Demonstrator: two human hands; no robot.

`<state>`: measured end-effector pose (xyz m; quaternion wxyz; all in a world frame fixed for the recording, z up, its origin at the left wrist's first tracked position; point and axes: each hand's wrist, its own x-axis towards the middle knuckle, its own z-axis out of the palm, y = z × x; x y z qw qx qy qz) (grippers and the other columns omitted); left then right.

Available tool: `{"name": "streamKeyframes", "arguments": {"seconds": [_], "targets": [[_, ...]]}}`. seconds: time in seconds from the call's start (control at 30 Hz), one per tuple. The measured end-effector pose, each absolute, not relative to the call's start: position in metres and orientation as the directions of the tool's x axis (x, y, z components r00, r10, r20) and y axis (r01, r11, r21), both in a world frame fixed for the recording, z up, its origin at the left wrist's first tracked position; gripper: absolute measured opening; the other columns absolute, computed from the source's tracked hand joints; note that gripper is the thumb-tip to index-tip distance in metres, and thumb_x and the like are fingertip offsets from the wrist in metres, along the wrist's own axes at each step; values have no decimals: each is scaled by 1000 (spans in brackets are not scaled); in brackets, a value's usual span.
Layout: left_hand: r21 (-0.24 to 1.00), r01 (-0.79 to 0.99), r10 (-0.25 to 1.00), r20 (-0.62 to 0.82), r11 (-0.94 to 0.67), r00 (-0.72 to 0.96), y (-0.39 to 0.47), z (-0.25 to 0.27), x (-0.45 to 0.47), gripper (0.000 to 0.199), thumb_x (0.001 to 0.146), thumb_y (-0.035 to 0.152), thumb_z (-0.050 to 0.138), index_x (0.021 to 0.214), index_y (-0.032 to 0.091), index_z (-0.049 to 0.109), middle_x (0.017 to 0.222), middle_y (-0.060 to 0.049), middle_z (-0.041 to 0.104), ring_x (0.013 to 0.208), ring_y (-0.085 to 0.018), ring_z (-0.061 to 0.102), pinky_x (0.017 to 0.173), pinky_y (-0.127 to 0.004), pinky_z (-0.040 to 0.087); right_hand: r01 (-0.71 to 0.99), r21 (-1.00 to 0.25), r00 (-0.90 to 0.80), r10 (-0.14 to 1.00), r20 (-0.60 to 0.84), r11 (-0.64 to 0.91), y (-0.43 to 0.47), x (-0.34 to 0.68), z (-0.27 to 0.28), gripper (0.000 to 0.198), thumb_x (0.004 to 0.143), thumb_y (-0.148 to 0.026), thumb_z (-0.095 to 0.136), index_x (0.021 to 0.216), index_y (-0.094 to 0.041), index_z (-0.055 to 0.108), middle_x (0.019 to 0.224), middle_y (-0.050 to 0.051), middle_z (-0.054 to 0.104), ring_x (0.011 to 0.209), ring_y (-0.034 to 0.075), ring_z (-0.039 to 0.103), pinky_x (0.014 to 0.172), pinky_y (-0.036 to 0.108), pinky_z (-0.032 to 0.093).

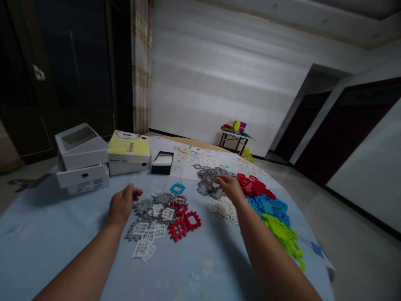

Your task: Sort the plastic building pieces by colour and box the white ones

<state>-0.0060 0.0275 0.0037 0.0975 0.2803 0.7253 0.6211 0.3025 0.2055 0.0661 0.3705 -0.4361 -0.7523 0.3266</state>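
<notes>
My left hand (121, 204) is by the left edge of a mixed pile, its fingers loosely bent with nothing seen in them. That pile has grey notched plastic building pieces (144, 207), white lattice window pieces (148, 234) and red notched frames (178, 229). A blue notched ring (177, 188) lies just behind it. Over a heap of grey notched pieces (208, 175), my right hand (230, 186) has its fingers pinched together at the heap's near side; whatever is between the fingertips is hidden. White pieces (223, 207) lie below that wrist.
Sorted heaps of red (255, 186), blue (269, 207) and lime-green pieces (283, 236) run along the table's right side. White boxes (83, 163), a yellow-and-white box (130, 146) and an open black box (162, 163) stand back left. A blue cloth (194, 276) covers the table.
</notes>
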Motion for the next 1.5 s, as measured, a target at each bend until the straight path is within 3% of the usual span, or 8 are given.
{"name": "streamKeyframes", "arguments": {"seconds": [0.13, 0.37, 0.53, 0.67, 0.8, 1.0, 1.37, 1.5], "targets": [[958, 277, 536, 198, 70, -821, 28, 4, -6, 46, 73, 53, 37, 62, 18, 64, 64, -7, 68, 59, -19, 60, 63, -31, 48, 374, -848, -213, 925, 315, 375, 215, 303, 61, 46, 76, -37, 54, 114, -12, 60, 95, 10, 69, 81, 20, 64, 61, 29, 49], [958, 277, 525, 198, 75, -828, 26, 9, -2, 44, 73, 51, 37, 60, 18, 63, 63, -7, 68, 58, -19, 60, 62, -31, 48, 378, -773, -569, 786, 240, 509, 165, 297, 45, 32, 76, -30, 57, 101, -13, 66, 94, 9, 70, 83, 19, 64, 75, 31, 50], [962, 264, 515, 194, 66, -835, 24, 11, 1, 42, 73, 50, 39, 61, 18, 63, 64, -6, 68, 58, -19, 60, 62, -31, 49, 426, -588, -804, 586, 103, 688, 134, 299, 46, 45, 70, -24, 64, 115, -18, 62, 108, 9, 66, 93, 20, 62, 81, 31, 48], [964, 259, 512, 190, 65, -837, 24, 11, 0, 43, 72, 51, 39, 59, 17, 63, 62, -6, 67, 57, -18, 60, 62, -30, 48, 376, -465, -889, 454, 63, 801, 124, 296, 45, 67, 61, -21, 71, 125, -20, 54, 127, 11, 56, 115, 25, 51, 95, 34, 39], [961, 264, 518, 187, 78, -834, 24, 10, -2, 44, 72, 52, 38, 60, 18, 64, 62, -6, 68, 57, -19, 60, 60, -31, 48, 348, -408, -915, 401, 47, 844, 122, 288, 44, 50, 61, -23, 70, 111, -21, 63, 110, 7, 66, 99, 23, 59, 87, 31, 42], [959, 266, 538, 172, 102, -825, 25, 8, -6, 44, 73, 51, 39, 64, 17, 65, 67, -8, 69, 63, -21, 61, 65, -32, 48, 402, -455, -887, 461, 21, 795, 117, 294, 54, 24, 75, -28, 59, 96, -21, 69, 89, 1, 70, 75, 14, 59, 68, 22, 41], [947, 264, 526, 132, 184, -840, 26, 13, -9, 43, 71, 49, 37, 59, 20, 65, 59, -6, 68, 64, -25, 64, 70, -37, 49, 512, -443, -825, 566, -14, 736, 124, 300, 57, 31, 88, -32, 42, 75, -17, 66, 57, -3, 52, 54, 8, 40, 51, 20, 26], [953, 241, 521, 115, 182, -846, 25, 15, -7, 40, 71, 50, 38, 60, 21, 65, 59, -5, 67, 68, -26, 64, 73, -38, 49, 498, -486, -785, 611, 98, 718, 135, 306, 61, 29, 85, -31, 46, 67, -15, 63, 52, -5, 43, 51, 7, 33, 49, 21, 22]]}}
